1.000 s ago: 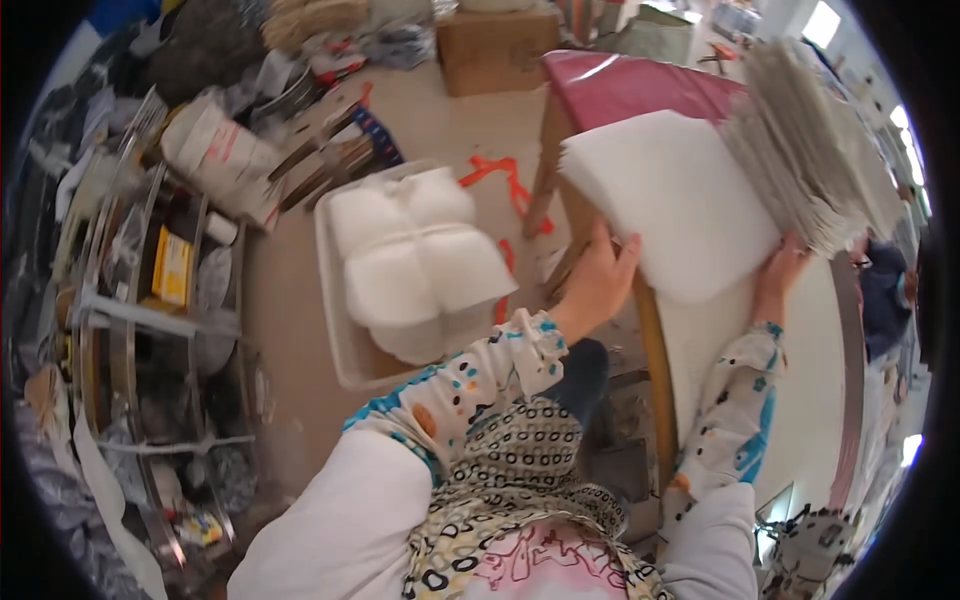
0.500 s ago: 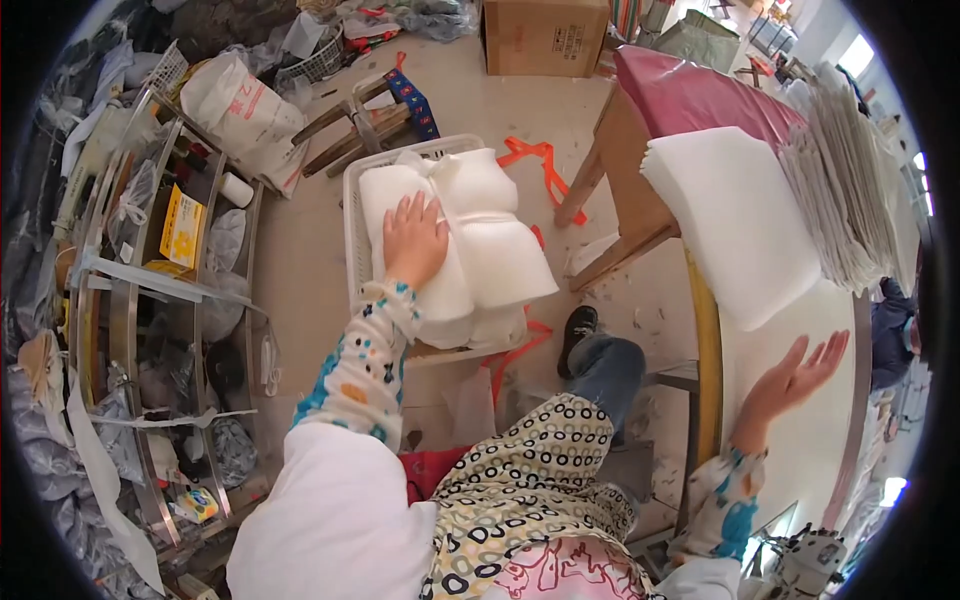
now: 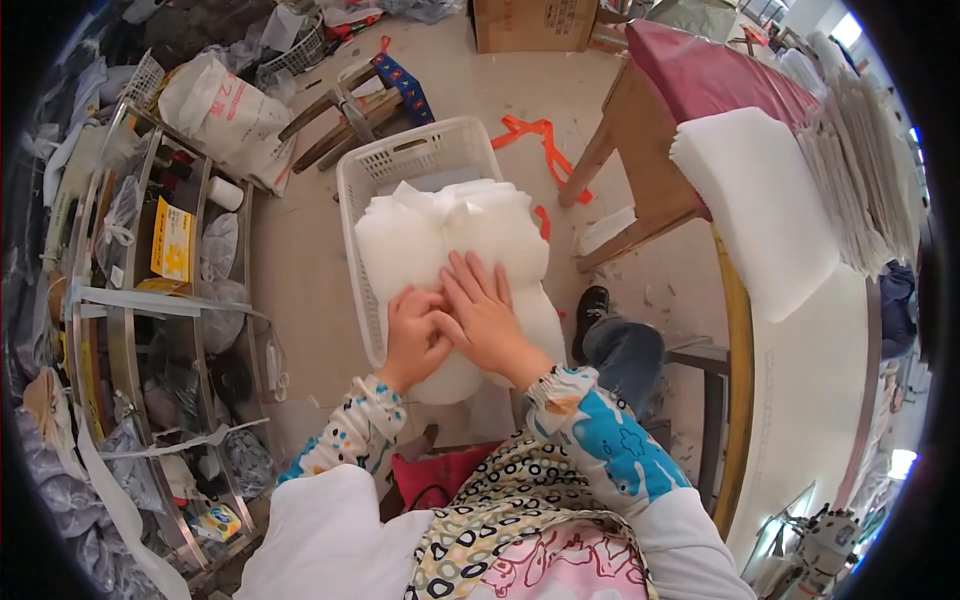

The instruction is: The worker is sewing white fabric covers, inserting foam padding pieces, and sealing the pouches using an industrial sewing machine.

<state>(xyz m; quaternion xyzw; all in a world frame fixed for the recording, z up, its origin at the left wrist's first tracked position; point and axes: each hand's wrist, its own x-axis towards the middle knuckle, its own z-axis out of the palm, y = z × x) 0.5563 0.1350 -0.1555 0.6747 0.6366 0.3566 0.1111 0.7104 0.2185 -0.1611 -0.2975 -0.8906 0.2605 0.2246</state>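
Resting on the white sheets, the fingers of the left hand bend inward, whether gripping I cannot tell; those of the right hand extend flat, slightly apart, toward eleven o'clock. The sheets lie beneath both and beyond toward twelve, in the white basket.
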